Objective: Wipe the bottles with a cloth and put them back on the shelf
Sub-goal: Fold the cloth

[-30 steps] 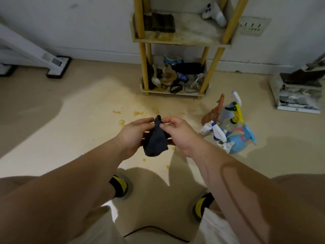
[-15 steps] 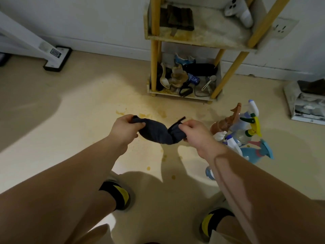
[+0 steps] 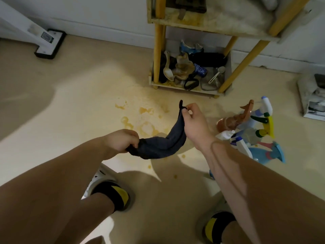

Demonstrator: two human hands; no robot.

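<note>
Both forearms reach in from the lower corners toward the middle of the frame, where the 2 hands hold a dark blue cloth (image 3: 161, 145) stretched between them above the floor (image 3: 79, 106). The left hand (image 3: 121, 140), left of centre, is turned knuckles up with its fingers curled tightly around the cloth's lower end. The right hand (image 3: 193, 124), higher and right of centre, is raised with the wrist bent; its thumb and forefinger pinch the cloth's upper corner, and the other fingers are loosely curled. The cloth sags in a curve from that pinch down to the left fist. The bottles (image 3: 253, 131), a cluster of spray bottles with white, yellow, green, pink and blue triggers and 1 brown bottle, stand on the floor at the right of the frame, just beside the right wrist and apart from the shelf (image 3: 198, 23). The shelf, with yellow legs, stands at the top centre against the wall; its lower tier holds a jumble of small items. No label or writing on the bottles can be read. Yellowish stains mark the floor between the shelf and the hands. 2 feet in dark socks with yellow patches show at the bottom.
</note>
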